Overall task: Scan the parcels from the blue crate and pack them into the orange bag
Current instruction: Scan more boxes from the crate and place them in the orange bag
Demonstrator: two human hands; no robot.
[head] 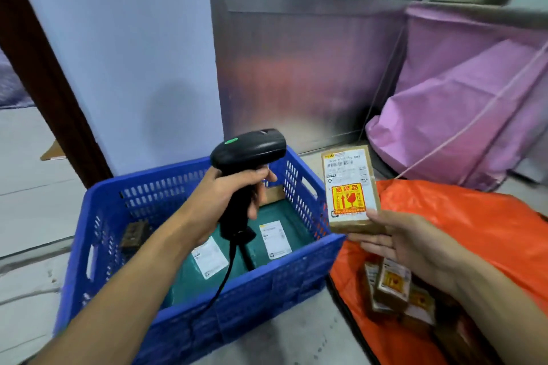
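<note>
My left hand (pixel 231 198) grips a black corded barcode scanner (pixel 246 154) above the blue crate (pixel 207 314), its head pointing right. My right hand (pixel 403 241) holds a brown cardboard parcel (pixel 350 190) by its lower end, upright, label with a red and yellow fragile sticker facing me, just right of the crate. Inside the crate lie two green parcels (pixel 275 225) with white labels and a small dark item (pixel 135 235) at the left. The orange bag (pixel 462 231) lies open on the floor at the right, with several brown parcels (pixel 394 287) inside.
A pink bag (pixel 462 104) leans against the metal panel (pixel 296 68) behind the orange bag, with a white cord across it. A pale wall and a dark door frame (pixel 44 74) stand behind the crate. The floor is grey concrete.
</note>
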